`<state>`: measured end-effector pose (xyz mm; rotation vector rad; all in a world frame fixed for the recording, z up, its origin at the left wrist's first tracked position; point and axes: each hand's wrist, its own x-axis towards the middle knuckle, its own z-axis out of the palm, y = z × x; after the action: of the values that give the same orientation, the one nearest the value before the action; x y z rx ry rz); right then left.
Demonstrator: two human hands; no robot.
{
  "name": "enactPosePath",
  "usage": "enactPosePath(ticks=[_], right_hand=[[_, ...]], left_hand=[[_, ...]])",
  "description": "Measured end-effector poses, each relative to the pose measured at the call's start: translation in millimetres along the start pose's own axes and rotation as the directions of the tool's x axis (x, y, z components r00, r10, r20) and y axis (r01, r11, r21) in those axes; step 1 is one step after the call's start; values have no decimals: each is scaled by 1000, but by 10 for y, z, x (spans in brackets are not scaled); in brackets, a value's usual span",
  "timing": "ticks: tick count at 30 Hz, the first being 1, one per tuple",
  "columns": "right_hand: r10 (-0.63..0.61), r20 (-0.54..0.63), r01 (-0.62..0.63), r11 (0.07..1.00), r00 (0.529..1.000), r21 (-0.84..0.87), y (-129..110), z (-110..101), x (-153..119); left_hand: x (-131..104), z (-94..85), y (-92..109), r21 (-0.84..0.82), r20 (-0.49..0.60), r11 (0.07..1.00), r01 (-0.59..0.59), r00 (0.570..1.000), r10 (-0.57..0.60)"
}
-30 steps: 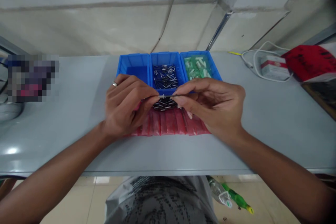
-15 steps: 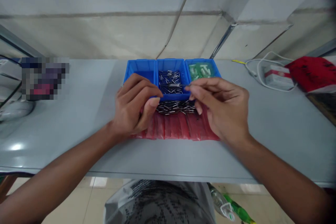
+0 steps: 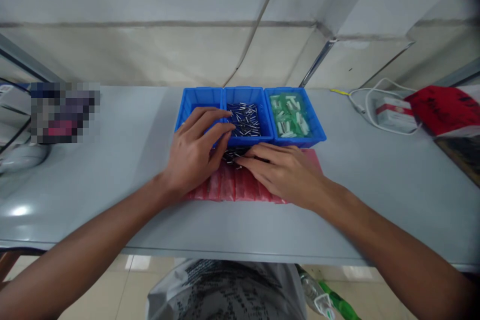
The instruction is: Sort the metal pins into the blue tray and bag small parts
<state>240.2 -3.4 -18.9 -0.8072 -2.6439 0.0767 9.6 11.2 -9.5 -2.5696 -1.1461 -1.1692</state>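
Note:
Three blue bins stand side by side: the left bin (image 3: 202, 93) looks bare inside where it shows, the middle bin (image 3: 243, 93) holds small metal pins (image 3: 245, 121), and the right bin (image 3: 317, 127) holds white pieces in green plastic (image 3: 290, 112). In front lie red plastic packets (image 3: 240, 185) with a dark pile of pins (image 3: 233, 156) on them. My left hand (image 3: 198, 147) curls over the left bin's front edge, fingers pinched together on something I cannot make out. My right hand (image 3: 281, 167) reaches palm down into the pile, its fingertips closed among the pins.
At the right are a white cable (image 3: 369, 105), a red and white box (image 3: 395, 114) and a red cloth (image 3: 446, 107). A computer mouse (image 3: 24, 157) and a blurred-out patch lie at the left. Bottles (image 3: 318, 292) are below the table's front edge.
My right hand has moved down and left from in front of the right bin to the pile of pins, turning palm down. My left hand has shifted slightly, its fingertips above the middle bin's left edge.

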Motion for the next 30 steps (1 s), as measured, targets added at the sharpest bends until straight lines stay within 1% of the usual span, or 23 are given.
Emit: enactPosePath(ticks=[2, 3, 8, 14, 16, 18, 20, 22, 24, 25, 28, 30], right_hand=[[-35, 9, 36, 997, 999, -65, -4, 3, 0], [-31, -11, 30, 997, 999, -66, -6, -8, 3], [1, -168, 6, 999, 986, 37, -5, -68, 38], [74, -296, -14, 980, 952, 199, 7, -75, 74], [118, -344, -32, 969, 932, 246, 2, -93, 83], [166, -387, -68, 965, 907, 255, -4, -115, 89], [201, -419, -99, 963, 885, 252, -12, -133, 92], [237, -430, -117, 951, 871, 286, -29, -144, 93], [306, -415, -139, 912, 857, 385, -62, -153, 96], [354, -399, -151, 877, 846, 457, -85, -159, 98], [500, -339, -171, 725, 797, 667, -158, -177, 111], [560, -312, -164, 642, 768, 749, -193, -188, 122]], left_hand=[[-23, 35, -40, 1, 49, 1000, -1, 999, 1], [-36, 51, -59, -3, 67, 1000, -2, 998, 2], [-89, 83, -133, -38, 121, 999, -37, 992, 41], [-82, 64, -156, -65, 109, 997, -52, 992, 59], [-63, 51, -133, -55, 100, 997, -44, 994, 50], [-40, 28, -92, -42, 77, 998, -46, 996, 49], [-23, 1, -43, -42, 53, 996, -82, 995, 84], [-19, -21, -2, -64, 24, 987, -145, 989, 147], [-30, -33, 23, -86, 5, 976, -198, 980, 199], [-38, -35, 30, -91, 8, 971, -221, 975, 223], [-61, -37, 46, -97, 46, 949, -301, 951, 306], [-63, -44, 64, -96, 56, 937, -336, 938, 342]])
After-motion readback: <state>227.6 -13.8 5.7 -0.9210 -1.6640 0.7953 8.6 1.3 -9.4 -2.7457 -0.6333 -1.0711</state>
